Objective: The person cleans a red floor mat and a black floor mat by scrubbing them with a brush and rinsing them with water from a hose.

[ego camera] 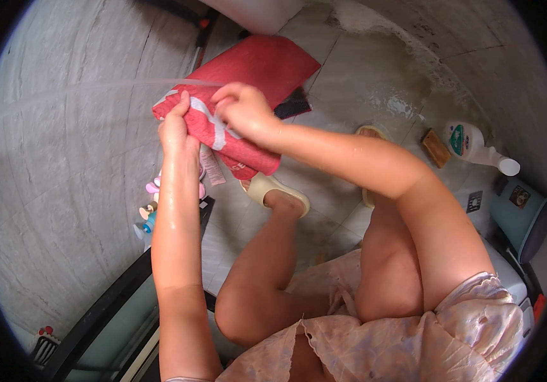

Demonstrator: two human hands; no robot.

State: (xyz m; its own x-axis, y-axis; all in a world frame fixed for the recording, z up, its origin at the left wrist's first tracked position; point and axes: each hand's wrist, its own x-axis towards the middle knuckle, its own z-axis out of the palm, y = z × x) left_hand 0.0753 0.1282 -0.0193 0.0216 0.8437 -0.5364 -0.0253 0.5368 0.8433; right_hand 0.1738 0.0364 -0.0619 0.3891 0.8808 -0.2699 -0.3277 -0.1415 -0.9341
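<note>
A red mat (pixel 259 67) with white markings and a dark underside hangs and folds over at the upper middle. My left hand (pixel 176 122) grips its left edge, thumb on top. My right hand (pixel 243 111) is over the folded part, with bent fingers near a white stripe; it is blurred, and whether it holds anything is not clear. A pale, translucent streak, perhaps a hose or water jet, runs from the left rim to my right hand.
A scrub brush or sponge block (pixel 435 148) and a white cleaner bottle (pixel 466 142) lie on the wet tiled floor (pixel 383 71) at right, near a drain cover (pixel 474 202) and a bluish bin (pixel 517 215). Small bottles (pixel 148 223) stand left, above a black-framed glass panel (pixel 111 305).
</note>
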